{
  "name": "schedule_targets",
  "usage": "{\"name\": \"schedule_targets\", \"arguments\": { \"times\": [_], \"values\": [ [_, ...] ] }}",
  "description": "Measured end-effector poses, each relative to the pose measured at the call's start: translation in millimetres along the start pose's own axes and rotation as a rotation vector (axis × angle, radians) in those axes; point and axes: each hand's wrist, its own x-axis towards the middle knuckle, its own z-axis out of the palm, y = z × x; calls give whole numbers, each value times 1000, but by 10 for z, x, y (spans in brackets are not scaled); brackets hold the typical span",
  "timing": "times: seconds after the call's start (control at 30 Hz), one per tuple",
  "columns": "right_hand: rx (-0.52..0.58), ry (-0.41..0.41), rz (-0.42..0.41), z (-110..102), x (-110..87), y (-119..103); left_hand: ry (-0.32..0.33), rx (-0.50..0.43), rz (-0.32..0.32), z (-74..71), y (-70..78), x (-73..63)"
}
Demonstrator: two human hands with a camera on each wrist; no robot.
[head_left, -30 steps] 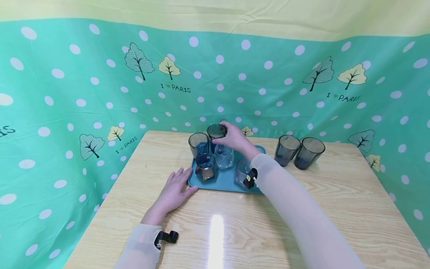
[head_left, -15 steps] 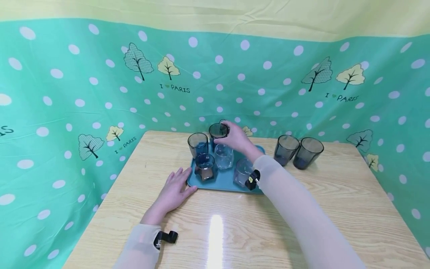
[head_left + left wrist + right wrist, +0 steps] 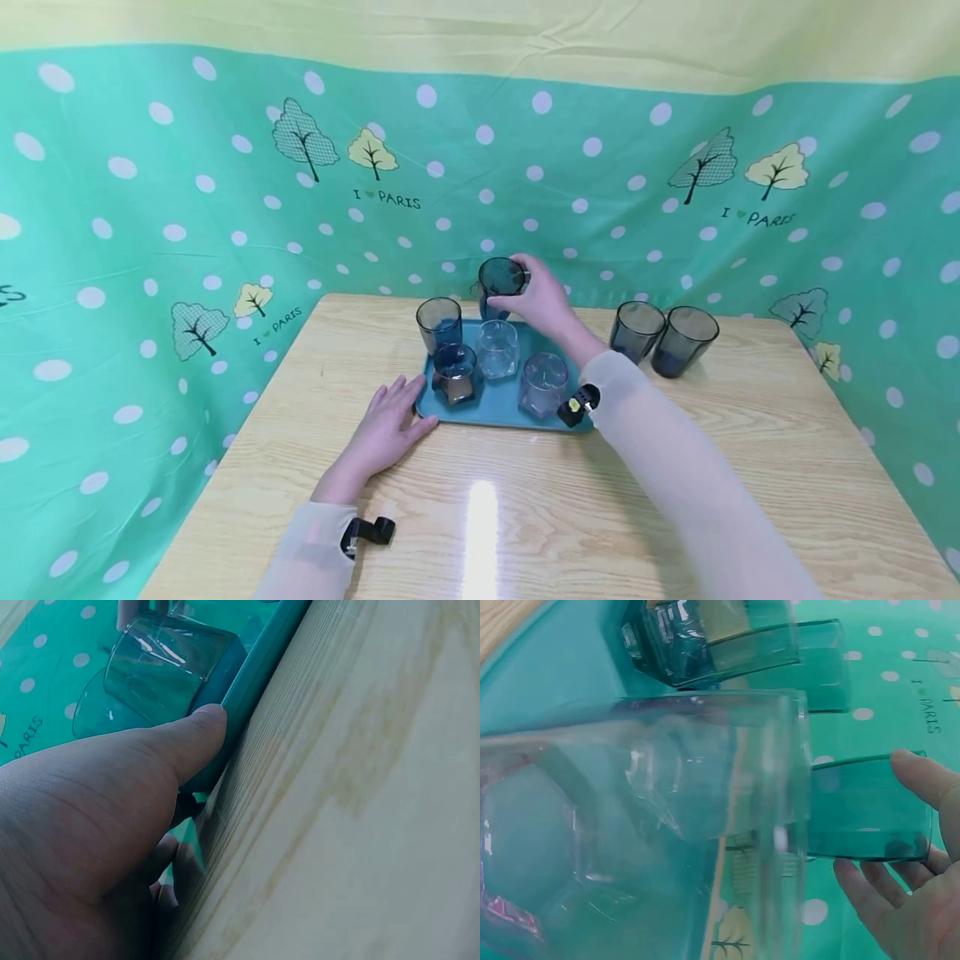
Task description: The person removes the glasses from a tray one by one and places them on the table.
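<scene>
My right hand (image 3: 547,298) grips a tall smoky drinking glass (image 3: 495,283) near its rim, thumb on one side and fingers on the other. In the right wrist view this glass (image 3: 870,814) looks teal and is raised over the back of the blue tray (image 3: 487,410). My left hand (image 3: 386,429) lies at the tray's front left corner, fingers extended and thumb (image 3: 199,742) along the rim. On the tray stand another tall smoky glass (image 3: 439,323), a short dark glass (image 3: 454,383), a clear tumbler (image 3: 498,350) and a short purplish tumbler (image 3: 543,387).
Two more tall smoky glasses (image 3: 684,342) stand close together on the wooden table (image 3: 337,350), right of the tray. A green dotted curtain (image 3: 450,183) hangs behind the table's back edge and along its sides. Light glares off the table's front.
My right hand has lifted the tall glass and carried it a little to the right, away from the other tall glass on the tray. My left hand stays at the tray corner.
</scene>
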Motion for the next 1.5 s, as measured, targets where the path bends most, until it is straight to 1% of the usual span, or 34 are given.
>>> {"name": "schedule_targets", "arguments": {
  "times": [0.2, 0.43, 0.73, 0.87, 1.0, 1.07, 1.33, 1.5],
  "values": [
    [68, 75, -9, -173, -88, -63, 0, 4, 1, -6, 7, 7],
    [142, 104, 0, -406, -258, -161, -2, 3, 0, 1, 1, 9],
    [199, 177, -74, -618, -493, -168, 9, 6, 20, -1, -8, 1],
    [203, 212, -101, -675, -599, -155, 8, 6, 17, -3, -7, 3],
    [199, 240, -101, -726, -697, -136, 5, 1, 13, 0, -8, 7],
    [193, 246, -91, -751, -753, -133, 7, 3, 17, 3, -14, 5],
    [141, 254, -65, -888, -984, -98, -7, 4, 0, 13, -27, 15],
    [118, 257, -27, -969, -1122, -53, -4, 1, 4, 12, -32, 24]
  ]
}}
